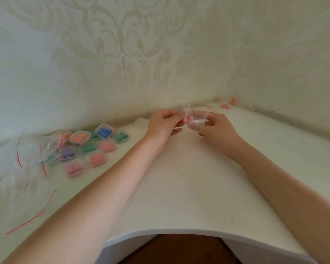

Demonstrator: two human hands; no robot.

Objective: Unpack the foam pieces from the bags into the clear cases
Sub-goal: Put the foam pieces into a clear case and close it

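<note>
Both hands are up over the white table: left hand and right hand each pinch a small clear bag with pink foam pieces inside. Filled clear cases sit clustered at left beside empty bags.

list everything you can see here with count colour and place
small bag: one, clear, held up between both hands, pink foam pieces inside
filled cases: about a dozen, clear, with orange, blue, green, pink, purple foam, far left on table
empty bags: a pile, clear with red strips, left edge
loose foam pieces: a few, pink and orange, far right corner
table: one, white
left hand: pinches the bag
right hand: grips the bag
</note>
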